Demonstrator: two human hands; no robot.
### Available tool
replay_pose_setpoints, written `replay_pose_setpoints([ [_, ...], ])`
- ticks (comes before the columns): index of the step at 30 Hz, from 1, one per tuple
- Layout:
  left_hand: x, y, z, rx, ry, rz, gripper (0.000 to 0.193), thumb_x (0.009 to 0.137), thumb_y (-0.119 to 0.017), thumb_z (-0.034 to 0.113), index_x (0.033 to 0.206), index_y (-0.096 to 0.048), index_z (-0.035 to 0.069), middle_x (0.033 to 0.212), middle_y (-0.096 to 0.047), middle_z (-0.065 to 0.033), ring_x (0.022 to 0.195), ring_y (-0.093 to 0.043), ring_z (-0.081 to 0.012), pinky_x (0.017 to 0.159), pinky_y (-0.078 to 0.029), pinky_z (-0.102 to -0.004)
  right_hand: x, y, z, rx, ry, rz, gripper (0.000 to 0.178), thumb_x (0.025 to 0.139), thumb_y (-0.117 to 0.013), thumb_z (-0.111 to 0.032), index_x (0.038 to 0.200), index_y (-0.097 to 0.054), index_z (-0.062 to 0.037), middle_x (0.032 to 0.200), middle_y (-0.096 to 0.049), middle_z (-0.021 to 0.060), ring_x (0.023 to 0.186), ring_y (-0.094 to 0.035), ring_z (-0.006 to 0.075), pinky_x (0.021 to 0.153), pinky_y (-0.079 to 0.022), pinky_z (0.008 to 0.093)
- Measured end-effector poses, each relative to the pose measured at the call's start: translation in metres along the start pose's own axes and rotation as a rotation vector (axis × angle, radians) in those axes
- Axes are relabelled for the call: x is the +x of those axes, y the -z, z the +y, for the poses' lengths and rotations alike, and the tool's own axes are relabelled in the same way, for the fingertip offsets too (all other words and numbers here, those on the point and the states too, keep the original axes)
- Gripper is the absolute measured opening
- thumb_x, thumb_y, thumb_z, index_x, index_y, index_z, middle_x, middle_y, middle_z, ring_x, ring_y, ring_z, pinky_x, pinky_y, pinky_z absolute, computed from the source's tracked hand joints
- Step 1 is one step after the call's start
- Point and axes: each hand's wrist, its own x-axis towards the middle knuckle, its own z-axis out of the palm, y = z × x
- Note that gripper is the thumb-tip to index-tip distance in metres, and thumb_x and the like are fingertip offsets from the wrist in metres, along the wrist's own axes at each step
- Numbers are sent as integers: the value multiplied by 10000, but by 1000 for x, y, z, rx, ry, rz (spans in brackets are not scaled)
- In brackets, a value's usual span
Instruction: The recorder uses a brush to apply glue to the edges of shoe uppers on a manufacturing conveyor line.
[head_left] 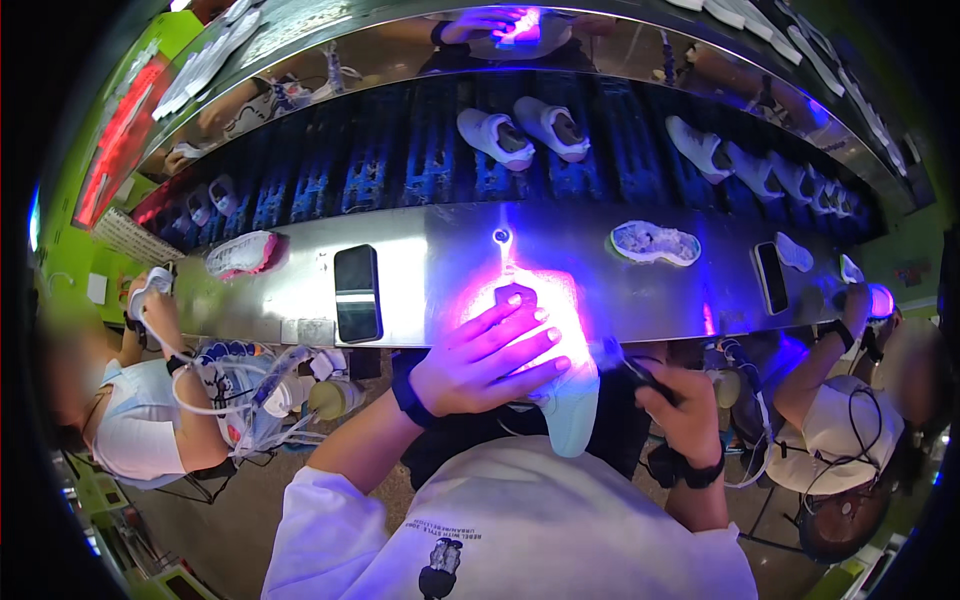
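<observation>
A pale shoe upper lies under a bright violet-pink glow at the bench's near edge, its light blue end pointing toward me. My left hand rests across it with fingers spread, holding it against the lit spot. To its right, my right hand grips a slim dark-handled tool. The tool's bluish tip is close to the upper's right side; glare and blur hide whether they touch. A small round lamp fitting sits just beyond the upper.
On the metal bench lie a phone, a white-pink shoe sole, another sole and a second phone. Behind runs a dark conveyor carrying white shoes. People sit working at both sides.
</observation>
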Motion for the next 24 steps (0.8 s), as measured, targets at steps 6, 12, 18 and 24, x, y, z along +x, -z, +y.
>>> replay_pose_setpoints([
  [6,-5,-3,1,13,103,16,385,814,-698,95,1186,-701,191,1263,-650,-70,1230,-606,-294,1094,-467,-491,17,-3,0,65,75,2,324,853,-728,-18,1176,-708,-23,895,-715,68,812,-624,123,776,-497,273],
  [12,-3,-8,2,20,141,0,440,778,-703,43,1194,-695,185,1265,-649,-89,1221,-612,-310,1097,-463,-497,9,1,14,38,163,-1,319,858,-729,-26,1175,-701,5,856,-699,53,767,-625,114,732,-502,263],
  [18,3,-22,9,-15,238,-8,582,689,-705,-33,1245,-663,138,1251,-652,-120,1227,-605,-339,1086,-459,-511,2,9,29,102,111,-17,335,880,-730,-85,1203,-692,-4,850,-697,49,777,-619,116,738,-496,272],
  [24,11,-35,19,-60,293,-13,640,637,-699,-32,1260,-654,106,1239,-646,-160,1216,-607,-360,1073,-466,-519,-9,12,41,280,-12,-26,335,909,-713,-119,1218,-683,7,814,-685,30,767,-620,96,716,-496,256],
])
